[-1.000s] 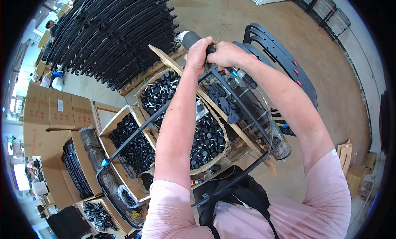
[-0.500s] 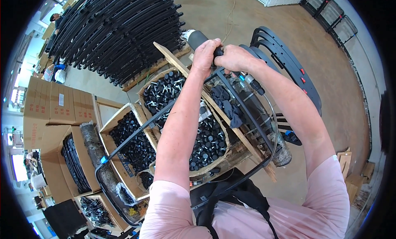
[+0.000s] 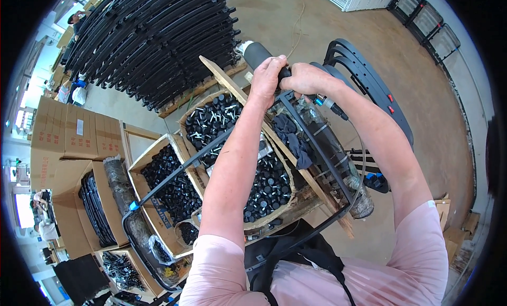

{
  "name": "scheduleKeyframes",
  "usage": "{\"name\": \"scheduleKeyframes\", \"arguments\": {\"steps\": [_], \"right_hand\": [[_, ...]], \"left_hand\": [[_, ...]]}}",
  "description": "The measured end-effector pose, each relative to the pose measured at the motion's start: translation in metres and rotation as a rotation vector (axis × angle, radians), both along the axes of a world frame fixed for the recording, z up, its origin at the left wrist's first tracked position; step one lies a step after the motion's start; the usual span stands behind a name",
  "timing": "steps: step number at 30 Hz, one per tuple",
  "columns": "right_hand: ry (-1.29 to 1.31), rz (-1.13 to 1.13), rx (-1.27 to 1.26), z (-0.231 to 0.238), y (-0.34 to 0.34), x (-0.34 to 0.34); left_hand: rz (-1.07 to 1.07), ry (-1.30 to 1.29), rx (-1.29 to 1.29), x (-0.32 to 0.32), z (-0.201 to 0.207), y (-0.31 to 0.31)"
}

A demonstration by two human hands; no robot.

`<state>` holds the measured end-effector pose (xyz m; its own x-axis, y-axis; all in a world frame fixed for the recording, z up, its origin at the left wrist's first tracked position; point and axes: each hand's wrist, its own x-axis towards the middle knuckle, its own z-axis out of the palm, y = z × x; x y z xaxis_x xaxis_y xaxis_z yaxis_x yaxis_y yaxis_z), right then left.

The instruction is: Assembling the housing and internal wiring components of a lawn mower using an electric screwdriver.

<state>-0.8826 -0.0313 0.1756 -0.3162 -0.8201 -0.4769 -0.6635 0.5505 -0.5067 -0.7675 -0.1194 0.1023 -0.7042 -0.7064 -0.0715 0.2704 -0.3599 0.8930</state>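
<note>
A dark grey padded roller point(image 3: 257, 55) with a white end points away from me, beyond the far corner of a bent metal tube frame point(image 3: 323, 154). My left hand point(image 3: 268, 79) is wrapped round its near end, thumb on top. Against it, my right hand point(image 3: 306, 79) is closed in a fist at the same end, where a black part shows between the hands. My fingers hide how the roller meets the frame. The frame spans below my forearms, with a blue cap point(image 3: 134, 205) on its left tube. A hand-held power tool point(image 3: 334, 107) with a hose lies beside my right forearm.
Cartons of black knobs with studs point(image 3: 211, 118) and small black parts point(image 3: 171, 174) lie beneath the frame. A wooden plank point(image 3: 227, 83) and dark cloth point(image 3: 293, 139) are nearby. Curved black bars point(image 3: 158, 42) are stacked far left; curved black panels point(image 3: 364, 79) stand right.
Both hands and the roller sit slightly lower and further right in the view, as do the frame's far corner and the tool. The grip looks the same.
</note>
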Motion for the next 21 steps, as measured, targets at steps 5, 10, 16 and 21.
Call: {"name": "scheduleKeyframes", "arguments": {"steps": [5,10,16,21], "right_hand": [[-0.069,0.002,0.002,0.008,-0.01,0.003],[-0.092,0.021,0.017,-0.001,-0.011,0.005],[-0.07,0.026,0.037,-0.007,-0.013,0.009],[-0.142,-0.043,0.07,0.001,-0.018,0.017]], "left_hand": [[0.022,-0.006,0.015,-0.001,-0.001,-0.01],[0.041,0.003,0.057,0.004,-0.005,-0.005],[0.051,0.006,0.027,0.005,-0.008,-0.004],[0.057,-0.009,-0.015,0.006,-0.013,-0.013]]}}
